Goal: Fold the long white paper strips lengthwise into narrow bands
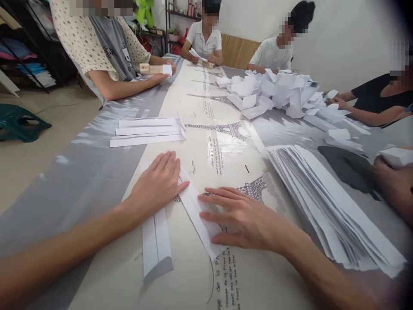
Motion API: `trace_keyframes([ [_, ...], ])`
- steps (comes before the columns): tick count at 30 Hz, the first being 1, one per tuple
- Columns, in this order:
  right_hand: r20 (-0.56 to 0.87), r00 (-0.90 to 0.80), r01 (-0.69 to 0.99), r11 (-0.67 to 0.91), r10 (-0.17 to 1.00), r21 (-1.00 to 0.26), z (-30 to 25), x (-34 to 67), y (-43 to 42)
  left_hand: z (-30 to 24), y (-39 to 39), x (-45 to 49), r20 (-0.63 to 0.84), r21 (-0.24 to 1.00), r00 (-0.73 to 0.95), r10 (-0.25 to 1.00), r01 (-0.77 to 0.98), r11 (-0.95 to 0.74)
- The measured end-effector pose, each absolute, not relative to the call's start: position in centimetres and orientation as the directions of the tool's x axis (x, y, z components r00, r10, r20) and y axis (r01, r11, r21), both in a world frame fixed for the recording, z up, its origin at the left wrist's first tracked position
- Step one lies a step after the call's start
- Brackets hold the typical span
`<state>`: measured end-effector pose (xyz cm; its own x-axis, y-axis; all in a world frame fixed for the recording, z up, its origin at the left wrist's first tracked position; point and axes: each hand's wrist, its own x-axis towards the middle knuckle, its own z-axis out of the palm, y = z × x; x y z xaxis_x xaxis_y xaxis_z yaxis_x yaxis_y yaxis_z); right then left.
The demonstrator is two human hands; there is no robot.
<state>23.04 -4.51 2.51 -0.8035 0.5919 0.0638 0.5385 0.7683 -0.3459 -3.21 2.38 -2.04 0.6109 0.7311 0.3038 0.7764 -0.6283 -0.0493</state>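
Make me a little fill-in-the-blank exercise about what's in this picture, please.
1. The person's left hand rests on a white strip made of ____.
2. The tall stack of loose sheets lies to the ____ of the person's right hand.
3. The cream table cover shows drawings of the ____ Tower.
4. The stool on the floor is coloured ____.

Missing words: paper; right; Eiffel; green.

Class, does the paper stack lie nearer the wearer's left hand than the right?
No, the paper stack lies right of the right hand, with the left hand farther away.
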Motion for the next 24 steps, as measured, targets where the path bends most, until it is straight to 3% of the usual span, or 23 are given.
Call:
trace_keyframes([
  [5, -0.001, -0.802, 0.575, 0.773, 0.597, -0.267, 3.2, 22.6, -5.5, -2.0, 1.1, -2.3, 0.269, -0.035, 0.726, 0.633, 0.665, -0.746],
  [13, -0.001, -0.766, 0.621, 0.740, 0.642, -0.258, 3.0, 21.8, -8.0, -1.6, 0.3, -1.7, 0.187, -0.111, 0.727, 0.660, 0.683, -0.722],
  [18, -0.048, -0.838, 0.544, 0.839, 0.544, 0.017, 3.3, 21.0, -10.2, -0.9, 0.0, -1.6, 0.204, -0.163, 0.718, 0.665, 0.695, -0.700],
  [21, -0.007, -0.835, 0.547, 0.830, 0.551, 0.105, 3.0, 20.3, -10.9, -0.1, -0.6, -1.3, 0.215, -0.190, 0.819, 0.533, 0.570, -0.799],
  [24, 0.051, -0.789, 0.615, 0.788, 0.613, 0.040, 2.3, 20.1, -10.5, 1.0, -1.0, -1.0, 0.176, -0.107, 0.939, 0.294, 0.315, -0.943],
])
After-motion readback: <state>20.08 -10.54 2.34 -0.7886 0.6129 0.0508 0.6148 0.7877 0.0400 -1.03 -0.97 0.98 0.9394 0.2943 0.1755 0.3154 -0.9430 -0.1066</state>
